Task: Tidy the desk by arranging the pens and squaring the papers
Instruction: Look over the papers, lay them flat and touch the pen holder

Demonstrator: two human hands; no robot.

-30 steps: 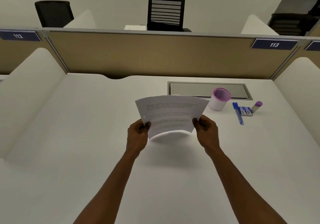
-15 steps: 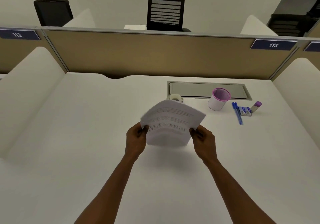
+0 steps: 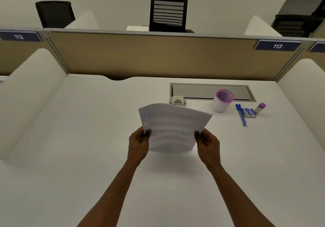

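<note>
A stack of printed white papers [image 3: 173, 126] is held upright over the middle of the white desk [image 3: 88, 138], bowed, with its lower edge near or on the desk surface. My left hand [image 3: 139, 143] grips its left edge and my right hand [image 3: 208, 144] grips its right edge. A white pen cup with a purple rim [image 3: 222, 100] stands to the right, with nothing visible inside it. Two blue pens [image 3: 241, 114] lie side by side on the desk right of the cup.
A small blue-and-white box [image 3: 248, 112] and a purple-capped glue stick [image 3: 260, 108] lie beside the pens. A beige hole punch [image 3: 178, 100] sits behind the papers, in front of the grey cable hatch [image 3: 211, 91]. White side dividers and a tan back partition [image 3: 149, 58] enclose the desk.
The papers dropped and tipped away half a second ago, uncovering the hole punch, then came back more upright. Both hands kept their hold and sit slightly lower.
</note>
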